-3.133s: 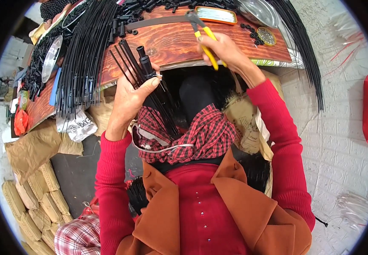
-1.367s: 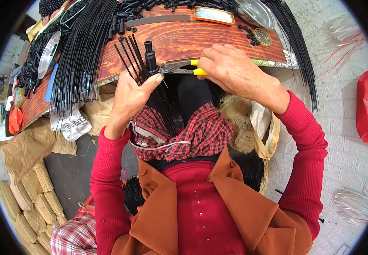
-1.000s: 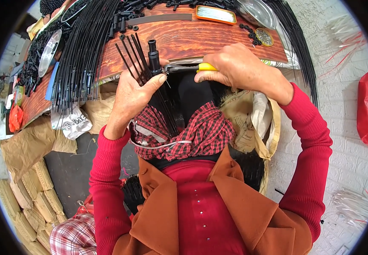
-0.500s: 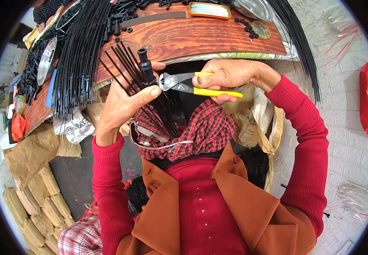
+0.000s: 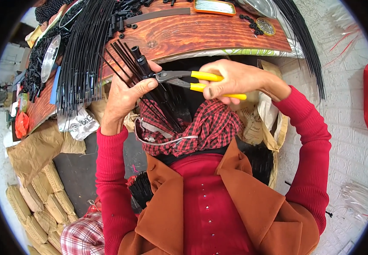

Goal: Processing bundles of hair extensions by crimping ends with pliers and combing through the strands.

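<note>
Pliers with yellow grips and dark metal head (image 5: 206,76) sat in my right hand (image 5: 237,78), just past the front edge of the worktop. Handles stood apart, fingers and thumb around them. Head pointed left, its tip just beside my left thumb; couldn't tell whether it was biting on anything.

Left hand (image 5: 126,91) was closed around a stepped black tubular fitting (image 5: 141,62) plus a sheaf of thin black rods (image 5: 169,111). Fitting leaned slightly left at the top, above the thumb. Rod tops fanned out to its left; lower lengths ran down toward the red-and-black checked cloth (image 5: 211,125) on my lap. Both hands were narrow on their loads, near each other.

Red-brown wooden worktop (image 5: 184,36) lay beyond the hands. On it: a flat dark grey strip (image 5: 158,15), an orange-rimmed tray of thin pale pieces (image 5: 214,7), and small black rings (image 5: 255,28) beside a round yellow-rimmed container (image 5: 266,26). Large bundle of long black rods (image 5: 79,55) hung over the front edge on the left; second black rod bundle (image 5: 307,46) drooped off the right end. Brown paper packets (image 5: 48,208) were stacked at lower left.
</note>
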Demonstrator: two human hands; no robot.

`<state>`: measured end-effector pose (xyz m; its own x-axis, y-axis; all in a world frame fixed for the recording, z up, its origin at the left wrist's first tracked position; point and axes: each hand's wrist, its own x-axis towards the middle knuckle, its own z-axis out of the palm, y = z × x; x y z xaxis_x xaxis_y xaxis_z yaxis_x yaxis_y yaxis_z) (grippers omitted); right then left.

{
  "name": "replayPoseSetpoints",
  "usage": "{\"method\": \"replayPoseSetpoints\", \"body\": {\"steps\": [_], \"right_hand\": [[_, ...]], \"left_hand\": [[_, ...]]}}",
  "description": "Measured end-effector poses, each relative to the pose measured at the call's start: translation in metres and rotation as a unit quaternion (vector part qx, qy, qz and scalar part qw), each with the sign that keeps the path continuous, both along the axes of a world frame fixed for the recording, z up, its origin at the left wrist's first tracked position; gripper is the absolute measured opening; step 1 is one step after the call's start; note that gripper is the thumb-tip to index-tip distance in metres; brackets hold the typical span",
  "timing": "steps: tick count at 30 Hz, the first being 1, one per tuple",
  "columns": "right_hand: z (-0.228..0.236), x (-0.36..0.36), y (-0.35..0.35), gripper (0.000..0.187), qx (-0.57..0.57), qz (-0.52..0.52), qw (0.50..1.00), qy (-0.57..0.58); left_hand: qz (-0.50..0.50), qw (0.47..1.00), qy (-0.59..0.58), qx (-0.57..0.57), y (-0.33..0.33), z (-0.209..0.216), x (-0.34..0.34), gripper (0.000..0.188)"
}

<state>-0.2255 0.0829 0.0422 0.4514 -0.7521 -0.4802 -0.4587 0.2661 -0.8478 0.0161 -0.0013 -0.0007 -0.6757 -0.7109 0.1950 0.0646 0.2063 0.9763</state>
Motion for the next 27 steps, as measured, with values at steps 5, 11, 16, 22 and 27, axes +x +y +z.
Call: {"method": "replayPoseSetpoints", "body": {"steps": [5, 11, 16, 22, 27], "right_hand": [[0.001, 0.003, 0.017, 0.037, -0.462, -0.074, 0.868, 0.17], [0.017, 0.004, 0.017, 0.057, 0.139, -0.104, 0.981, -0.083], [-0.01, -0.004, 0.021, 0.064, 0.218, -0.116, 0.952, -0.182], [0.008, -0.001, 0.025, 0.048, -0.406, -0.055, 0.885, 0.22], [-0.006, -0.007, 0.027, 0.046, -0.431, -0.027, 0.887, 0.167]], "left_hand": [[0.029, 0.999, 0.011, 0.006, 0.005, 0.0, -0.002, 0.03], [0.028, 0.998, 0.033, 0.042, 0.006, 0.002, 0.0, 0.035], [0.003, 0.998, 0.04, 0.049, 0.003, 0.001, -0.005, 0.038], [0.027, 0.996, 0.05, 0.064, 0.008, -0.004, -0.007, 0.038], [0.02, 0.998, 0.027, 0.058, 0.008, 0.002, -0.009, 0.04]]}}
